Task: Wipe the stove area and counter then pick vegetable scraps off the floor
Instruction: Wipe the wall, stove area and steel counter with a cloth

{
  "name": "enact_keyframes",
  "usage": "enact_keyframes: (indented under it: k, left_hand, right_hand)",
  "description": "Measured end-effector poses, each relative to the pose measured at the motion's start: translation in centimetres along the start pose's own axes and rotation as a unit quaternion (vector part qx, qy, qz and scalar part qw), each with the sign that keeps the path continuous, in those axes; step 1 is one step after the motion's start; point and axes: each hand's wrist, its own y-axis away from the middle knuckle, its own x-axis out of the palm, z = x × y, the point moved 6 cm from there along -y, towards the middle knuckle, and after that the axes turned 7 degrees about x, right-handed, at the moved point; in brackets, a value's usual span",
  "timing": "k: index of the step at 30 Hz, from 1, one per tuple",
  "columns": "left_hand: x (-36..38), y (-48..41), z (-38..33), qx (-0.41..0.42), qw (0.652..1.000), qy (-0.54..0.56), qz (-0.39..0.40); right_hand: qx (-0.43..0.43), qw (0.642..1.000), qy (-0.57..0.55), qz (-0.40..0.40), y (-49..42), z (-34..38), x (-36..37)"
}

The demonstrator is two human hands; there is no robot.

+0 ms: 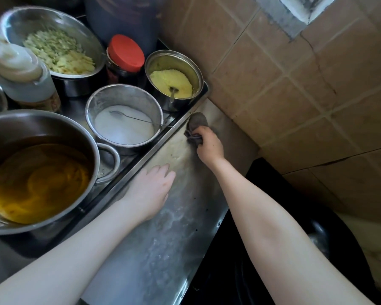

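Note:
A steel counter strip point(163, 243) runs from the bottom centre up to the tiled wall corner, smeared with white residue. My right hand point(209, 145) grips a bunched grey rag point(198, 123) and presses it on the far end of the strip, near the wall. My left hand point(151, 190) lies flat on the counter, fingers straight, beside the tray's rim. No floor or vegetable scraps on the floor are in view.
A metal tray point(141, 160) on the left holds a pot of oil point(39, 179), a pot of white powder point(123, 126), a pot of yellow granules point(172, 82), a red-lidded jar point(125, 56) and a bowl of chopped vegetables point(57, 50). A tiled wall point(295, 84) stands on the right, a black wok point(295, 249) below it.

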Motion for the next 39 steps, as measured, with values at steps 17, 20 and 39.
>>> enact_keyframes:
  k: [17,20,39]
  left_hand:
    - [1.7,9.6,0.5,-0.012,0.997,0.040,0.067]
    - [1.8,11.0,0.6,-0.018,0.997,0.037,0.072]
    - [2.0,19.1,0.5,-0.030,0.997,0.041,0.064]
  right_hand:
    - [0.213,0.974,-0.026,-0.076,10.6,-3.1,1.1]
    - [0.169,0.984,-0.017,-0.059,11.9,0.4,2.2]
    - [0.063,0.973,-0.220,-0.032,22.5,6.4,6.2]
